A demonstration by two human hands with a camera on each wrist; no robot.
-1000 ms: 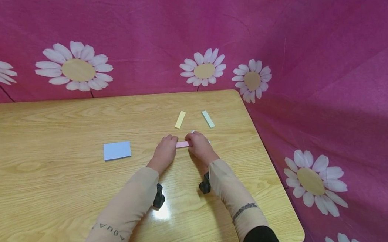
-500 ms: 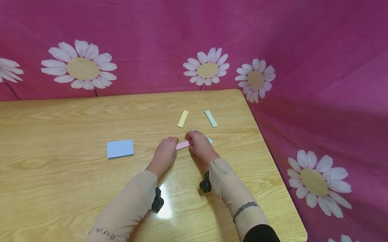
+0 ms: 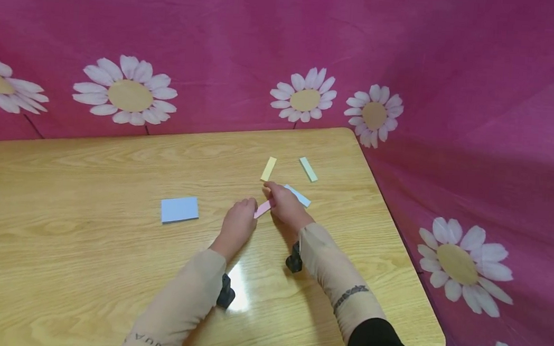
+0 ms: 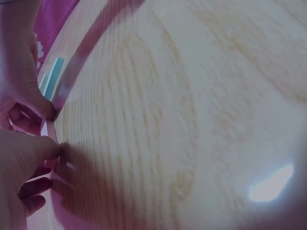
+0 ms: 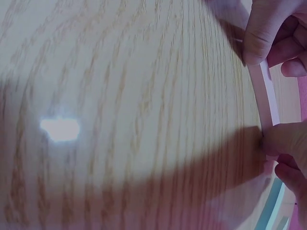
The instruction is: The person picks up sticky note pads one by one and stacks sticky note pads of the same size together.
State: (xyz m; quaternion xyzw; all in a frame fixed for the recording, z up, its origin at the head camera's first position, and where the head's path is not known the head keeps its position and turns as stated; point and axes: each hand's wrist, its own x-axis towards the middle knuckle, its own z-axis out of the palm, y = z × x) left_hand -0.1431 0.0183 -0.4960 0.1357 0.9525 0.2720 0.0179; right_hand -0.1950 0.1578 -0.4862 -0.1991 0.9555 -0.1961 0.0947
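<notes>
A slim pink sticky-note pad (image 3: 262,208) lies slantwise between the two hands at the table's right part. My left hand (image 3: 238,223) pinches its near left end with thumb and fingers. At the far right end my right hand (image 3: 288,206) grips it the same way. In the right wrist view the thick side of the pink pad (image 5: 264,93) shows between both thumbs, low over the wood. Just past the right hand lies a light blue strip pad (image 3: 299,196), partly covered by that hand. Beyond the fingers rest a yellow strip pad (image 3: 269,169) and a pale green one (image 3: 308,169).
To the left of the hands lies a larger blue rectangular pad (image 3: 179,210). The wooden table (image 3: 87,246) ends at a rounded corner on the right. Pink cloth (image 3: 228,43) with white flowers hangs behind and to the right.
The pink pad has turned from nearly level to a slant, its right end now farther from the person. More of the light blue strip shows beside the right hand. The head view has shifted slightly left.
</notes>
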